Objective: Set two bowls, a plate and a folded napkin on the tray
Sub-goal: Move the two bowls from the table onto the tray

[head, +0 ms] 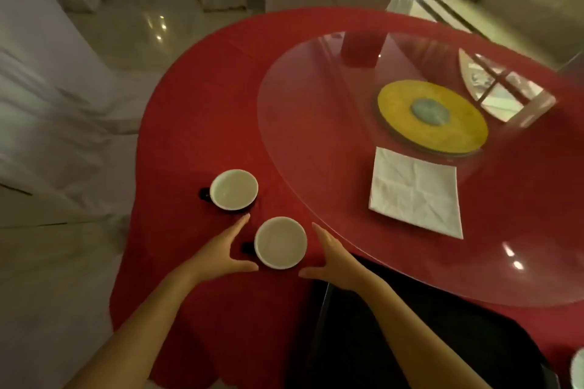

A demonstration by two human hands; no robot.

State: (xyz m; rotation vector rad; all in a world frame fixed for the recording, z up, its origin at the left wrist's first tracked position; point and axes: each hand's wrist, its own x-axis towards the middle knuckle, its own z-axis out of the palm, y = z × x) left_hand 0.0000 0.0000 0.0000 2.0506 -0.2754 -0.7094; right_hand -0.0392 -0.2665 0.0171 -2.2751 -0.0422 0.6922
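Two white bowls stand on the red tablecloth. The near bowl (pixel 280 242) sits between my hands; the far bowl (pixel 234 189) is up and to its left. My left hand (pixel 221 253) is open just left of the near bowl, thumb close to its rim. My right hand (pixel 331 259) is open just right of it, not touching. A dark tray (pixel 410 331) lies at the near table edge under my right forearm. A folded white napkin (pixel 415 191) rests on the glass turntable. A white plate rim (pixel 578 366) shows at the far right edge.
A round glass turntable (pixel 316 151) covers the table's middle, over a yellow disc base (pixel 458 123). The red tablecloth (pixel 196 110) hangs over the table edge at left. White-covered chairs (pixel 47 88) stand to the left and behind the table.
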